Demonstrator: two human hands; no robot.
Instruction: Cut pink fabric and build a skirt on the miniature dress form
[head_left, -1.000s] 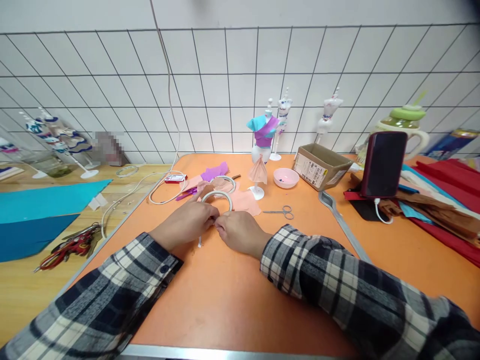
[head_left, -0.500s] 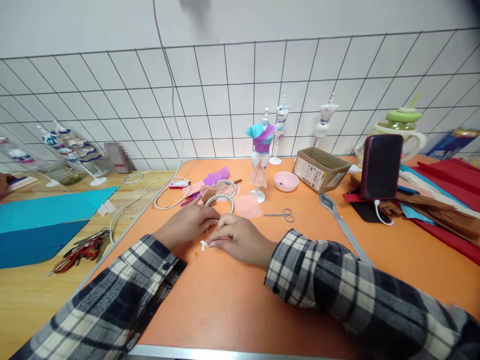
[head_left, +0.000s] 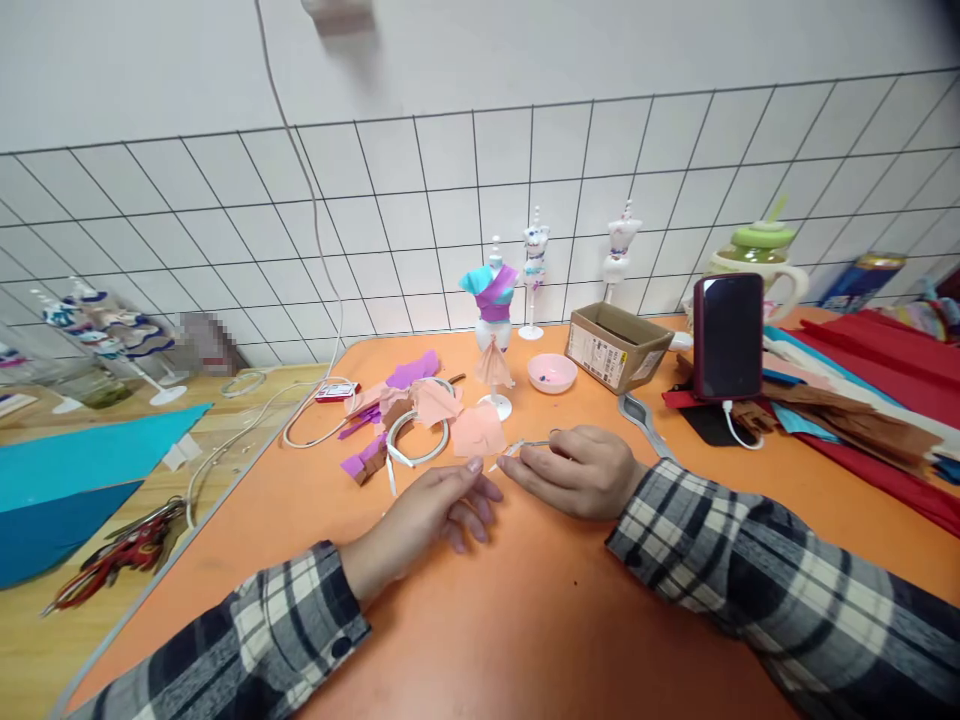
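Note:
My right hand (head_left: 581, 470) is closed on a small pair of silver scissors (head_left: 523, 447), blades pointing left, on the orange table (head_left: 525, 620). My left hand (head_left: 442, 505) lies just to their left with its fingers loosely stretched and apart. Its index fingertip is near a tiny white strip at the blade tips; I cannot tell whether it touches it. A white tape ring (head_left: 416, 440) with a loose tail lies beyond the left hand, beside pink fabric scraps (head_left: 478, 430) and purple fabric scraps (head_left: 412, 368).
A small dress form (head_left: 495, 320) in teal and purple stands behind the scraps, with a pink bowl (head_left: 552, 372), cardboard box (head_left: 615, 345) and propped phone (head_left: 727, 335) to its right. Red cloth (head_left: 885, 360) is piled far right. Teal sheets (head_left: 75, 460), keys (head_left: 112, 555) and cable (head_left: 300, 420) lie left.
Both hands have left the tape ring. The right hand moved right and took hold of the scissors; the left hand opened and followed. The tape ring shows a loose tail.

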